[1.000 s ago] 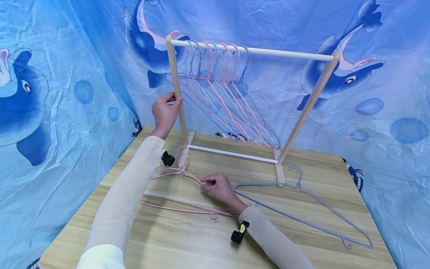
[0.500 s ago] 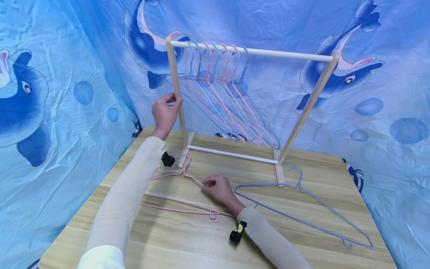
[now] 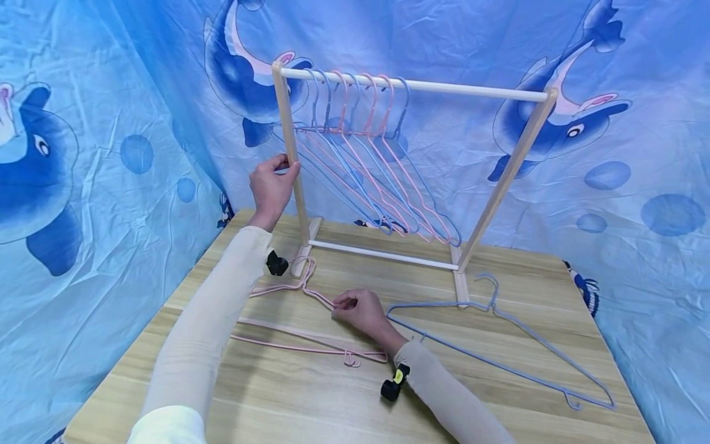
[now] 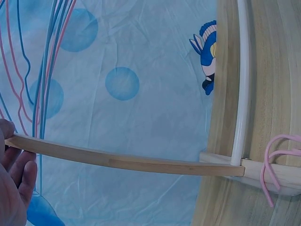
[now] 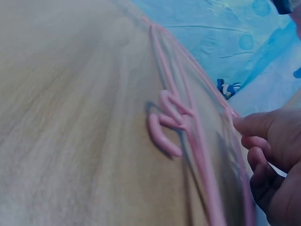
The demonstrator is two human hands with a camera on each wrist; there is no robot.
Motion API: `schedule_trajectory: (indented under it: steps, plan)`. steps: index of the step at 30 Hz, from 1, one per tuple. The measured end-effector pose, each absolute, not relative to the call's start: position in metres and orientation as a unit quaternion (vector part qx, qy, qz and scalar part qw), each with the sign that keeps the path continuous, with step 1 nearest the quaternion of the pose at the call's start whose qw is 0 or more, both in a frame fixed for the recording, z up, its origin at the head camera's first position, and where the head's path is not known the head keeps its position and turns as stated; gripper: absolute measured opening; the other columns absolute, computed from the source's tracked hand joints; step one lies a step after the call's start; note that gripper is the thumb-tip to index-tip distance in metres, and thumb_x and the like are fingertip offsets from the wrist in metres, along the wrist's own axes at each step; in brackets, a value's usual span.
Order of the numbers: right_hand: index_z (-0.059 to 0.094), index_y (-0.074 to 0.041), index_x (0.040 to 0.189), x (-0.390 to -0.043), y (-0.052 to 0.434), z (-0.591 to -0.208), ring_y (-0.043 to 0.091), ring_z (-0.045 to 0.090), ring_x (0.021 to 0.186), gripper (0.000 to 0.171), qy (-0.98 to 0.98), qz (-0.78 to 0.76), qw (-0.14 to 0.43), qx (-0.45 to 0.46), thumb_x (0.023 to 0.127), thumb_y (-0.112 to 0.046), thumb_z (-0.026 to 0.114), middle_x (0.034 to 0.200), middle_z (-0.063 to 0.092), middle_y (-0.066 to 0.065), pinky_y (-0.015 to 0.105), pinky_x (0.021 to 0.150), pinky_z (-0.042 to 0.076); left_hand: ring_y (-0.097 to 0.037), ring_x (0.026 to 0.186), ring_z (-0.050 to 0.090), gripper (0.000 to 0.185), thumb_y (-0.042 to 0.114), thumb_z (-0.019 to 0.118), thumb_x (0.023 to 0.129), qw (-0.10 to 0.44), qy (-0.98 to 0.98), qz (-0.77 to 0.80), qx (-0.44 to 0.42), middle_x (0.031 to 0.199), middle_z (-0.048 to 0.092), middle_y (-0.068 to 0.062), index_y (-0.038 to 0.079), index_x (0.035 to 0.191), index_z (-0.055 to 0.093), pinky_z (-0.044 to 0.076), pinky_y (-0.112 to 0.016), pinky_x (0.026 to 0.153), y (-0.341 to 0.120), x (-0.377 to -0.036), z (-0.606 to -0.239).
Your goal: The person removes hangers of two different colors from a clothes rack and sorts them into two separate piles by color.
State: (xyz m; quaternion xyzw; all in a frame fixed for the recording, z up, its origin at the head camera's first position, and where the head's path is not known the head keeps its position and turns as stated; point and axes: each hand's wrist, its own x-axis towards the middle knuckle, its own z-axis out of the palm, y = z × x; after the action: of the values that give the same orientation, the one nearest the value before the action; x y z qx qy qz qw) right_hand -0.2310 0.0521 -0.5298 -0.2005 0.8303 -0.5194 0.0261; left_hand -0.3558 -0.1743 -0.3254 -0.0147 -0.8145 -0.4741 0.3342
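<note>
Two hands: left hand [image 3: 270, 187] grips rack post [image 3: 291, 154], right hand [image 3: 360, 310] pinches pink hanger [image 3: 288, 287].

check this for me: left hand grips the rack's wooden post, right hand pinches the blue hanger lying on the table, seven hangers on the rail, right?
Not quite. The right hand pinches the pink hanger lying on the table, not the blue hanger, which lies untouched to its right. The head view shows this. The rest stands: the left hand grips the wooden post, and seven hangers hang on the rail.

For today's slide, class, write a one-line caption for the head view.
Left hand grips the wooden rack's post while right hand pinches a pink hanger on the table.
</note>
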Motion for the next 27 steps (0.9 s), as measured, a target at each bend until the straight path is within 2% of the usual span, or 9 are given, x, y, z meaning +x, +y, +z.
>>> schedule_trajectory:
  steps: [10,16,21,24,27]
  plan:
    - [0.073,0.004,0.117,-0.222,0.086,-0.507,0.011,0.068,0.082,0.034,0.762,-0.625,0.064,-0.157,0.088,-0.012,0.081,0.098,0.076,0.008,0.023,0.072,0.055,-0.023,0.093,0.075,0.035,0.036,0.071,0.098,0.343,-0.817,-0.464,-0.014,0.109,0.078,-0.009,0.011,0.120,0.077,0.061,-0.041,0.080,-0.174,-0.357,-0.327]
    - [0.072,0.004,0.120,-0.210,0.127,-0.487,0.011,0.069,0.089,0.033,0.760,-0.634,0.038,-0.136,0.091,-0.008,0.077,0.104,0.076,0.013,0.024,0.079,0.056,-0.023,0.094,0.075,0.034,0.037,0.071,0.098,0.342,-0.815,-0.468,-0.015,0.109,0.078,-0.009,0.012,0.121,0.077,0.061,-0.041,0.081,-0.172,-0.358,-0.327]
    - [0.070,0.006,0.121,-0.198,0.166,-0.469,0.011,0.070,0.089,0.033,0.750,-0.654,0.024,-0.097,0.092,-0.009,0.075,0.106,0.074,0.015,0.039,0.081,0.061,-0.023,0.093,0.075,0.035,0.036,0.071,0.098,0.340,-0.815,-0.469,-0.013,0.110,0.077,-0.010,0.011,0.121,0.077,0.061,-0.041,0.082,-0.172,-0.359,-0.328]
    - [0.069,0.008,0.123,-0.194,0.190,-0.458,0.012,0.070,0.090,0.034,0.750,-0.656,0.011,-0.090,0.095,-0.011,0.073,0.109,0.073,0.016,0.039,0.078,0.062,-0.023,0.093,0.075,0.035,0.036,0.070,0.098,0.341,-0.814,-0.470,-0.013,0.110,0.077,-0.010,0.011,0.121,0.077,0.061,-0.041,0.082,-0.172,-0.359,-0.328]
    - [0.067,0.009,0.124,-0.191,0.211,-0.447,0.012,0.070,0.091,0.036,0.757,-0.648,0.000,-0.088,0.098,-0.015,0.071,0.109,0.074,0.012,0.034,0.076,0.061,-0.023,0.094,0.075,0.035,0.036,0.070,0.098,0.339,-0.814,-0.472,-0.012,0.110,0.077,-0.010,0.012,0.122,0.077,0.061,-0.041,0.082,-0.172,-0.360,-0.328]
